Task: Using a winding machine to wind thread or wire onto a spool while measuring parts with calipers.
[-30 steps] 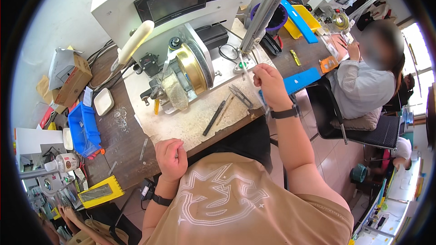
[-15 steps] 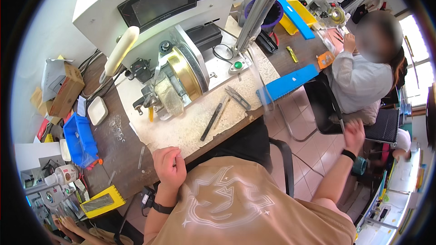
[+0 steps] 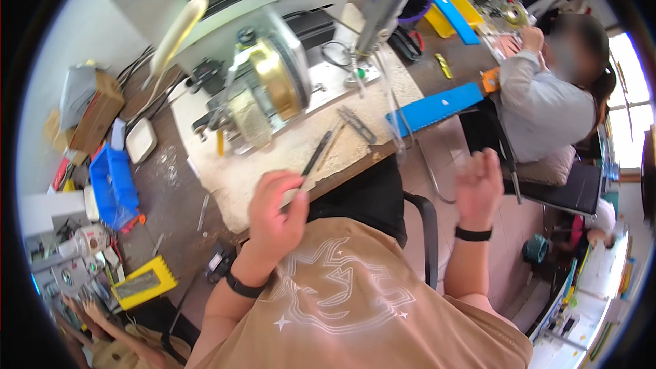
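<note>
My left hand (image 3: 275,215) is raised near the front edge of the worktable, its thumb and fingers apart. Its fingertips overlap the near end of a slim black pen-like tool (image 3: 316,153); whether they touch it is unclear. Alongside that tool lies a thin wooden stick (image 3: 332,145), with grey pliers-like cutters (image 3: 358,126) just beyond. My right hand (image 3: 478,188) is held up off the table's right side, blurred, with fingers pointing upward and nothing visible in it. Behind the tools is a machine with a gold-coloured drum (image 3: 275,80) and a pale, rough roller (image 3: 251,119).
A white lamp arm (image 3: 179,35) rises left of the drum. Further left are a blue bin (image 3: 113,184) and a cardboard box (image 3: 98,113). A blue board (image 3: 435,109) juts over the table's right edge. Another person (image 3: 543,109) sits at the right; other hands (image 3: 96,314) show lower left.
My left hand has risen and moved right toward the black tool, its fingers opening. My right hand has swung inward from the far right. The whole view has tilted slightly.
</note>
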Motion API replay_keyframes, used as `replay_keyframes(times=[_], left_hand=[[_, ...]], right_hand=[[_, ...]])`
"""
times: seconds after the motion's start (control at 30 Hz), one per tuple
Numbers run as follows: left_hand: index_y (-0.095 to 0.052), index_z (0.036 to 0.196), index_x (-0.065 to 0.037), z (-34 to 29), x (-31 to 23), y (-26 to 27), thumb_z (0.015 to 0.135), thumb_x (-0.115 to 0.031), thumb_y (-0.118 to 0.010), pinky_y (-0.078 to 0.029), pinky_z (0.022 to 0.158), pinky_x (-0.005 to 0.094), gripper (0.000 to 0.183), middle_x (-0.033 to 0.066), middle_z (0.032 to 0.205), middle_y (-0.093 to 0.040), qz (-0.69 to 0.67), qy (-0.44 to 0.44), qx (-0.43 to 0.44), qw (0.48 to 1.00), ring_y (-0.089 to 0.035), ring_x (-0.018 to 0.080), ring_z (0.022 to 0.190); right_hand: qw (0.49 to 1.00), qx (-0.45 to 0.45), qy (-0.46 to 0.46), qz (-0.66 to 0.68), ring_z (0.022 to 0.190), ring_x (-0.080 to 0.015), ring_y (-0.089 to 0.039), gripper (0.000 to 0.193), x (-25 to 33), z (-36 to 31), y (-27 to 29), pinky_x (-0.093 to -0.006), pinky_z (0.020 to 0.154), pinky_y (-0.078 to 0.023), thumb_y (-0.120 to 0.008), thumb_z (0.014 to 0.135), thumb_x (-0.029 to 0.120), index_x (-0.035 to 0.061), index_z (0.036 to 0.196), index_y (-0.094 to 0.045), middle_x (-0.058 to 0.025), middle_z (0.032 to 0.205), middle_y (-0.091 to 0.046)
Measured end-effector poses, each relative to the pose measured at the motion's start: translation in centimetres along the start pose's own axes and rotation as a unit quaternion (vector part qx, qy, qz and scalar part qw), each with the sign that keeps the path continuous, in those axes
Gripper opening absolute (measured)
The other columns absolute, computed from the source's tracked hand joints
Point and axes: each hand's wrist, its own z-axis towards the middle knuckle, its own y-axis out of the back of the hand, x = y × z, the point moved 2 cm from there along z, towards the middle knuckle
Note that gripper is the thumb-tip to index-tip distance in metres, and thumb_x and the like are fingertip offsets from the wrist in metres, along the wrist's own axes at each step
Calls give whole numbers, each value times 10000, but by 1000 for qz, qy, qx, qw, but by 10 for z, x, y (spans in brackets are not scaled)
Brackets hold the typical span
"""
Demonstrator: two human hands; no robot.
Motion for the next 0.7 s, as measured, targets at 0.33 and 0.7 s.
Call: replay_keyframes(times=[0.33, 0.7], left_hand=[[-628, 1281, 13, 14, -37, -8, 946, -102, -724, -533, 706, 275, 367, 108, 1009, -722, -223, 176, 162, 945, -650, 150, 794], [-700, 1141, 17, 1, -9, -5, 988, -112, -721, -511, 722, 212, 202, -3, 930, -700, -308, 353, 182, 864, -615, 51, 816]], right_hand=[[925, 369, -83, 28, 669, -110, -413, 137, -112, -66, -160, -290, 628, -389, -488, 1110, 177, 43, 1087, -508, -18, 779, -505], [951, 306, -32, 2, 641, -110, -370, 186, -86, -38, -143, -290, 613, -359, -468, 1119, 225, 68, 1030, -515, 8, 731, -419]])
